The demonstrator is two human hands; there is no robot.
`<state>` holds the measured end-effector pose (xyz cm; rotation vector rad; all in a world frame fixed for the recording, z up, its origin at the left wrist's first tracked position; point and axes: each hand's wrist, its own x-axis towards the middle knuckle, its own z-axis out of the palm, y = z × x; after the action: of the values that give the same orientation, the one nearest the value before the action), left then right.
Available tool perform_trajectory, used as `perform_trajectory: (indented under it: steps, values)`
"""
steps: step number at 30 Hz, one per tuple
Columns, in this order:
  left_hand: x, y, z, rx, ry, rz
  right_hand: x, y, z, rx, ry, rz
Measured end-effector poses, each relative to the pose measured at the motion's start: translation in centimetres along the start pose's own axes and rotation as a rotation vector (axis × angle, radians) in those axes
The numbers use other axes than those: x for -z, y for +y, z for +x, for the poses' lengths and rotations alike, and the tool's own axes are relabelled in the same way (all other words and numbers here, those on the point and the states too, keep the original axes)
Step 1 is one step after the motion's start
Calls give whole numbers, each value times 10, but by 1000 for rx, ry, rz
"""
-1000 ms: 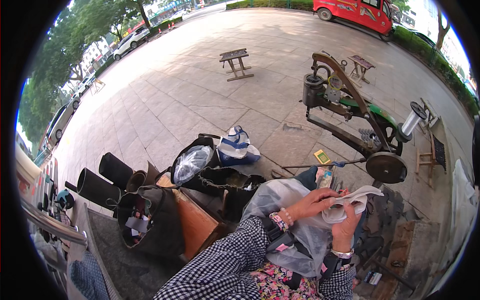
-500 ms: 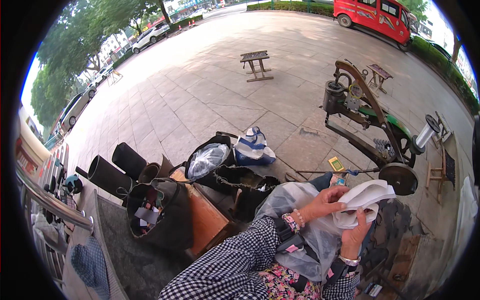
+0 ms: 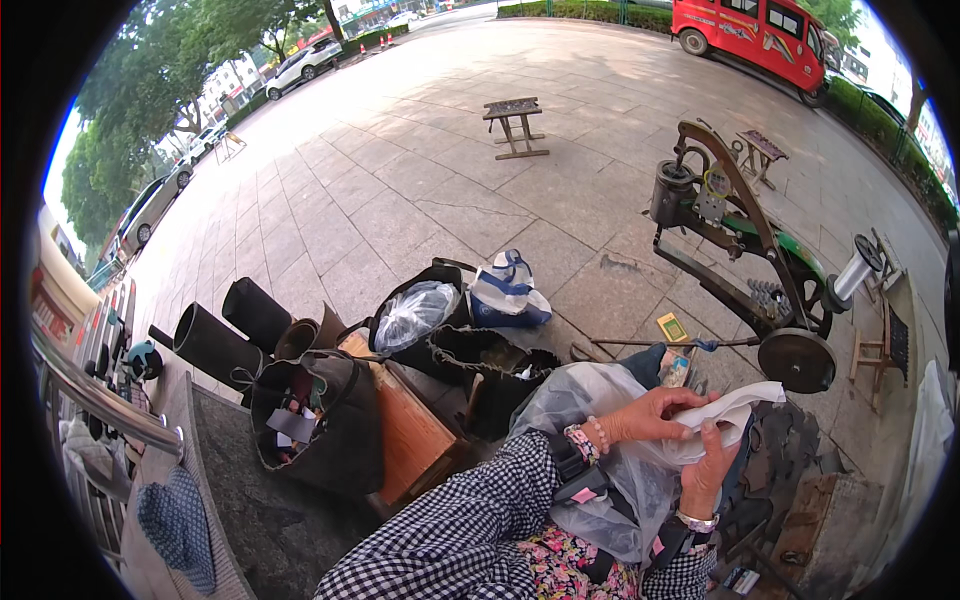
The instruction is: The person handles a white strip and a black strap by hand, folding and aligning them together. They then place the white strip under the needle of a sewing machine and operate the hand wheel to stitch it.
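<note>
White sheet (image 3: 738,408): right of centre, lower half of frame; folded, one end sticking out to the right. Paper or cloth, cannot tell.
Left hand (image 3: 648,415): clamped on the sheet's left end, thumb and fingers together on it. Beaded bracelet at the wrist.
Right hand (image 3: 708,468): thumb up against the sheet's lower edge, gripping it from below; other fingers partly hidden. Band at the wrist.
Lap: clear plastic (image 3: 610,500) spread under both forearms, bottom centre-right; checked sleeves (image 3: 440,530).
Machine: brown-and-green hand-cranked unit (image 3: 744,185), right side of frame, round wheel (image 3: 797,360) at its lower end.
Yellow packet (image 3: 671,327): on the paving, left of that wheel.
Bags: black bag with scraps (image 3: 345,440) lower left; wooden box (image 3: 415,430) just right of it; blue-and-white bag (image 3: 508,290) near centre.
Black tubes (image 3: 212,342): left, behind the scrap bag.
Stools: one (image 3: 512,105) upper centre, another (image 3: 764,147) upper right beyond the machine.
Red van (image 3: 750,35): top right.
</note>
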<state>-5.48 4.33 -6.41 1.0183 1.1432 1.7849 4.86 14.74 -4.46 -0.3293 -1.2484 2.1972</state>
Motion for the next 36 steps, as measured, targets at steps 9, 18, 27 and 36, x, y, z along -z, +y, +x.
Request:
perform_trajectory:
  steps: [9,18,27,36]
  values:
    - [-6,9,-1,-2,92,-99,11,5,3,-49,84,140]
    - [-7,8,-1,-30,119,-87,23,12,9,-109,186,289]
    - [-1,3,-1,6,101,-67,2,5,3,51,136,42]
    - [-4,7,-1,22,136,-140,-3,-4,1,33,63,55]
